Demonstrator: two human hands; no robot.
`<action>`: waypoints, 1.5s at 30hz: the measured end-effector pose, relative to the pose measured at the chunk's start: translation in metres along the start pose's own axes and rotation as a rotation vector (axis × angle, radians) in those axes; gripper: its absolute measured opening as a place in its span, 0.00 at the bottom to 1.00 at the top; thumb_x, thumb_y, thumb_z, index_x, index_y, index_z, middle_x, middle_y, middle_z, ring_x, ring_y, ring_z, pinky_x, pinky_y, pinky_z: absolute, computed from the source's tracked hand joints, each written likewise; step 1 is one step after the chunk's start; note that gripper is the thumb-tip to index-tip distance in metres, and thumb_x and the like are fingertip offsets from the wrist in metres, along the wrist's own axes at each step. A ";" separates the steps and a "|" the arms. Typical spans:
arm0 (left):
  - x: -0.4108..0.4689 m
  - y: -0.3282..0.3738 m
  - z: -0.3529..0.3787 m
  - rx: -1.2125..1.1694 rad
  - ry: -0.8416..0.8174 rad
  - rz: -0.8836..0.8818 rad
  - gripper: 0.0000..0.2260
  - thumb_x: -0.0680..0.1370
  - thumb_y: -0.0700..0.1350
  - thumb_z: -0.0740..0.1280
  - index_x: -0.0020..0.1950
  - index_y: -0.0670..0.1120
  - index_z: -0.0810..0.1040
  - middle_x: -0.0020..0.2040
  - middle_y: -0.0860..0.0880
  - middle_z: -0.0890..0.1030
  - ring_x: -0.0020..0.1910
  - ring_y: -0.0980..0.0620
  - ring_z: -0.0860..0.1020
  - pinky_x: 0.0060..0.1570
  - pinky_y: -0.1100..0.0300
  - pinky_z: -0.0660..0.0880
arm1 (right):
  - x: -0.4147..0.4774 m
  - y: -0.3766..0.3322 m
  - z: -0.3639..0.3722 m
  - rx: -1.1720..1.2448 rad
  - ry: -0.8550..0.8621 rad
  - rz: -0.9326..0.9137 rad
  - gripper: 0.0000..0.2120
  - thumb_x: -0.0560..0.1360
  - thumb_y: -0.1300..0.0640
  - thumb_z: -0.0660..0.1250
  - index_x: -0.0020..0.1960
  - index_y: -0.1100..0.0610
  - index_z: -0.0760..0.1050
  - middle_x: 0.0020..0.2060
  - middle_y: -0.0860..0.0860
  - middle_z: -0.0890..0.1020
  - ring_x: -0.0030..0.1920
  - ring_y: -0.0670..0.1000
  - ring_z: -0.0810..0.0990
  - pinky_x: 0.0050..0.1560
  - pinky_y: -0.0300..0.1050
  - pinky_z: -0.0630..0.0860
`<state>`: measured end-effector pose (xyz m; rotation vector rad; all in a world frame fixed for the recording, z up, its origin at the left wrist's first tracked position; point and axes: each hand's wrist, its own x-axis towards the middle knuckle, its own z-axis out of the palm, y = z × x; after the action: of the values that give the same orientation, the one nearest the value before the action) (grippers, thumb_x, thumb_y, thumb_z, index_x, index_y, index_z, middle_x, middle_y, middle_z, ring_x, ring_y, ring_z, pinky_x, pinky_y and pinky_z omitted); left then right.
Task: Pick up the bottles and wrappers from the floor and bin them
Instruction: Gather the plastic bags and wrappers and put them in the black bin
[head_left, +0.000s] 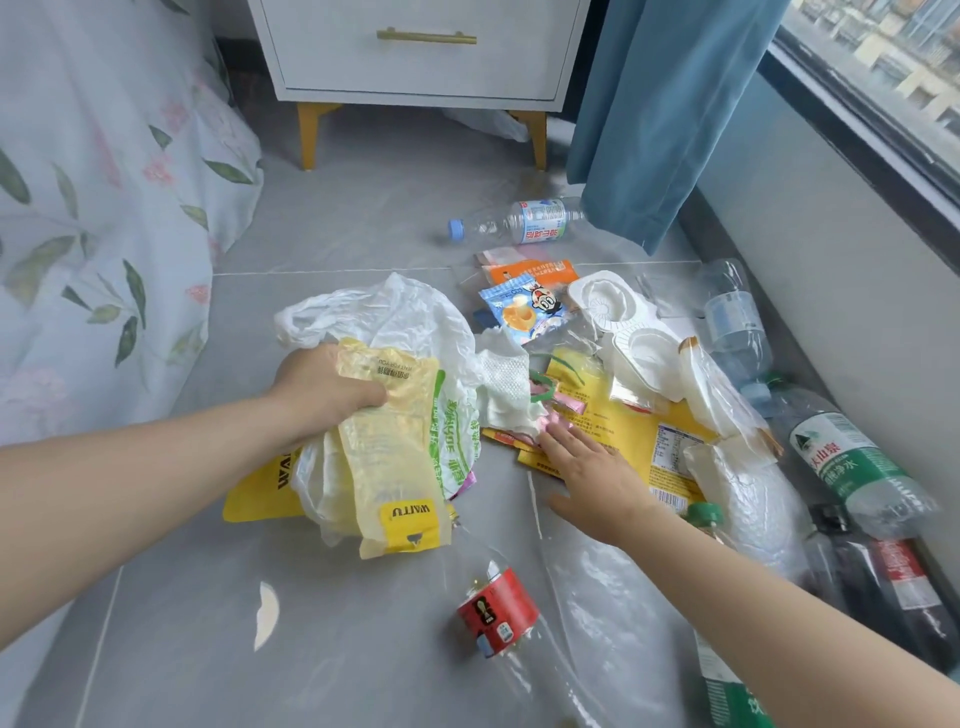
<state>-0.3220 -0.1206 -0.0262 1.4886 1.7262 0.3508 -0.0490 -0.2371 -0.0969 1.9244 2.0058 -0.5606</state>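
Observation:
My left hand grips a bunch of wrappers: a pale yellow plastic bag and a crumpled white bag with green print. My right hand is spread flat, fingers straight, reaching onto a heap of yellow wrappers and small pink sachets on the floor. A crushed bottle with a red label lies near the front. A blue-capped clear bottle lies farther back. Green-labelled bottle and dark bottle lie at the right wall.
A white moulded tray, a cartoon snack packet, a tissue and clear film litter the grey tile floor. A flowered bedsheet hangs left. A white nightstand stands behind, a blue curtain at right.

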 end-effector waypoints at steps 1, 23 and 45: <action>-0.001 0.000 0.002 0.011 -0.006 0.001 0.18 0.67 0.47 0.76 0.50 0.39 0.78 0.48 0.42 0.81 0.46 0.45 0.79 0.35 0.58 0.71 | -0.003 0.002 0.003 0.013 0.028 0.025 0.35 0.78 0.47 0.60 0.79 0.50 0.45 0.79 0.47 0.50 0.78 0.51 0.49 0.73 0.51 0.58; -0.003 0.012 0.014 -0.013 -0.002 0.013 0.12 0.69 0.43 0.75 0.48 0.40 0.78 0.42 0.47 0.79 0.37 0.55 0.75 0.34 0.62 0.70 | 0.035 -0.006 -0.013 -0.221 0.062 -0.008 0.28 0.74 0.53 0.62 0.72 0.58 0.59 0.63 0.56 0.71 0.55 0.59 0.78 0.35 0.46 0.67; -0.009 0.022 0.010 -0.141 0.026 0.009 0.14 0.67 0.41 0.76 0.48 0.36 0.80 0.47 0.40 0.83 0.47 0.43 0.82 0.47 0.53 0.77 | -0.008 0.015 -0.033 0.249 0.623 0.050 0.10 0.77 0.56 0.64 0.56 0.52 0.79 0.47 0.51 0.84 0.44 0.61 0.81 0.36 0.50 0.75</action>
<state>-0.2995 -0.1257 -0.0147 1.3954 1.6800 0.4885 -0.0319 -0.2276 -0.0649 2.5323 2.3141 -0.2118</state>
